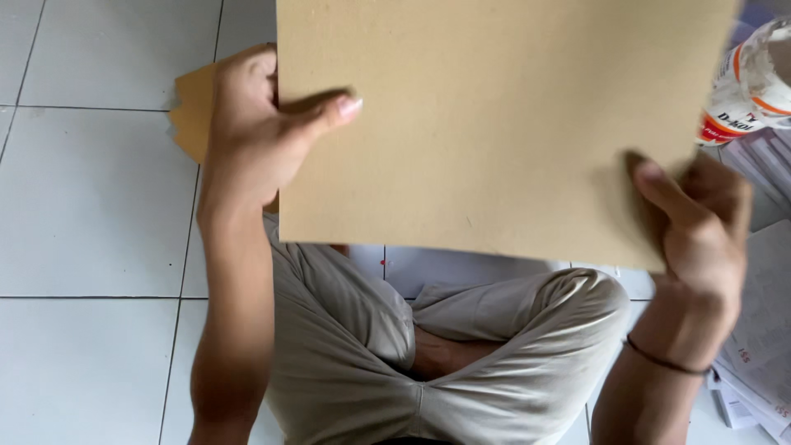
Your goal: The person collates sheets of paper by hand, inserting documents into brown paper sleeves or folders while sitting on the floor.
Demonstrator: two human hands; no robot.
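**tilefloor_q:** Big brown cardboard sheet (503, 124) takes up most of the view, held up flat facing the camera. Who's got it where?

**gripnerd:** Left hand (255, 132) clamps the left edge, thumb pressed across the front, fingers wrapped behind. Right hand (700, 222) pinches the lower right corner, thumb on the front, the other fingers hidden behind the sheet.

**tilefloor_q:** What's around the grips?

**gripnerd:** Behind the left hand, a second brown piece (194, 111) pokes out, only a jagged sliver visible. Just above the right hand sits a white container with an orange band (754, 82), blurry and cut off by the frame. Below and outside that hand, stacks of printed papers (762, 330) crowd the floor. Under the sheet between both grips are crossed legs in beige trousers (461, 346), with white sheets (461, 268) peeking out past the knees.

**tilefloor_q:** Room to move?

**gripnerd:** Outside the left hand it's white floor tiles (91, 206). The cardboard's top edge runs out of frame, and it blocks whatever lies behind it.
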